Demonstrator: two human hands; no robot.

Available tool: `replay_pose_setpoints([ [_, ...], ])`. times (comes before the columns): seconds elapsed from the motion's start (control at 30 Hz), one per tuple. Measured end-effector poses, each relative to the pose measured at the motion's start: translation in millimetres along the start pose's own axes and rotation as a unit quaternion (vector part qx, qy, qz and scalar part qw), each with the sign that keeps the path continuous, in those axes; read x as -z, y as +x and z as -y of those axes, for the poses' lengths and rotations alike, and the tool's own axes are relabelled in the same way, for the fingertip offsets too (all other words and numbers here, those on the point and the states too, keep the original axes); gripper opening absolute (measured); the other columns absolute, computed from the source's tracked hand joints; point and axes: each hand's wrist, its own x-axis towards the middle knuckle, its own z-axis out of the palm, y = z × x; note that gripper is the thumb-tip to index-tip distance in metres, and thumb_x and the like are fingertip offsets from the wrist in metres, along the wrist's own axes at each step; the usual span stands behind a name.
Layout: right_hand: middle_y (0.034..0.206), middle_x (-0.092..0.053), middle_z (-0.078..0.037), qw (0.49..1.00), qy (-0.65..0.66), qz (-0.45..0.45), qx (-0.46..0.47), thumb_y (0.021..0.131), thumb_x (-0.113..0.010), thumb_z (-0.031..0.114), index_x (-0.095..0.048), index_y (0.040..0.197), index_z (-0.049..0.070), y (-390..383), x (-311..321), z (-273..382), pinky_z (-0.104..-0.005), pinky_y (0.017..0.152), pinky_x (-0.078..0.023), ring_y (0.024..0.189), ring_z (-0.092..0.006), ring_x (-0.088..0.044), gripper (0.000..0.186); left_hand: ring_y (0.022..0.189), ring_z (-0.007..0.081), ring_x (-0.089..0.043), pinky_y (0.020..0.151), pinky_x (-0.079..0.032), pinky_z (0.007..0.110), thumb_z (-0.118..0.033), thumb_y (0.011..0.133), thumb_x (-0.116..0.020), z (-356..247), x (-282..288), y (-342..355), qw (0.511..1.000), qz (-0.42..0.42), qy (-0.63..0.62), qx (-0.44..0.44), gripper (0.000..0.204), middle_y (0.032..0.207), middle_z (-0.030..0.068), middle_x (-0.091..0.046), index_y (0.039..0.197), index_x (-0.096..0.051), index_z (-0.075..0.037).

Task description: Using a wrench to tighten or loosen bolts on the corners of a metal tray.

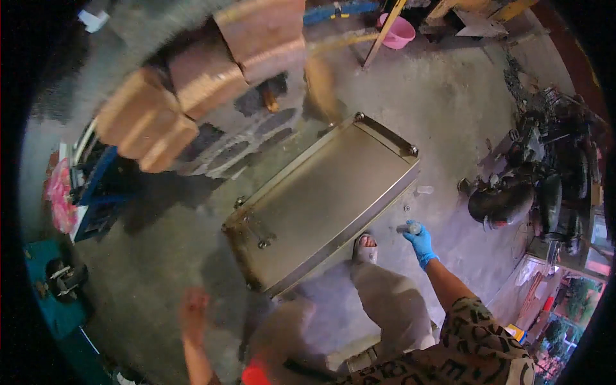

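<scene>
In front of me a long, shallow rectangular metal case (327, 199) lies aslant on the concrete floor. Its near left corner looks rusty, and small fittings sit at its ends. My right hand (420, 242), in a blue glove, is closed around a small grey cylinder (405, 228) just right of the case, apart from it. A small pale translucent piece (425, 189) and a small round ring (407, 208) lie on the floor nearby. My bare left hand (194, 311) hangs left of the case's near end, touching nothing visible; motion smears its fingers.
Cardboard boxes (205, 83) are stacked at the far left. A pink basin (398, 32) stands at the back beside a leaning wooden stick (385, 35). Dark machine parts (507, 202) crowd the right side. At the left is a teal surface (54, 301) with a tool on it.
</scene>
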Motion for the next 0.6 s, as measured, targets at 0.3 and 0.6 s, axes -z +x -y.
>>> replay_pose_setpoints([
  [0.3,0.101,-0.061,-0.005,0.996,-0.012,-0.076,0.046,0.068,-0.065,-0.002,-0.058,0.110,0.005,96,-52,-164,-0.0274,0.081,-0.046,0.091,-0.0133,-0.056,0.043,0.077,0.0130,-0.053,0.073,-0.043,0.026,-0.008,0.090,-0.049,7,-140,155,0.953,0.058,0.198,-0.221,0.007,0.078,0.0030,-0.052,0.084,-0.050,-0.004],
  [0.6,0.104,-0.059,-0.007,0.990,0.046,-0.037,0.129,0.071,-0.061,-0.002,-0.050,0.120,0.007,108,-83,-260,-0.0301,0.086,-0.044,0.097,-0.0158,-0.055,0.051,0.080,0.0129,-0.058,0.069,-0.045,0.025,-0.005,0.088,-0.048,18,-116,194,0.933,0.047,0.235,-0.269,0.005,0.080,0.0025,-0.053,0.089,-0.053,-0.003],
])
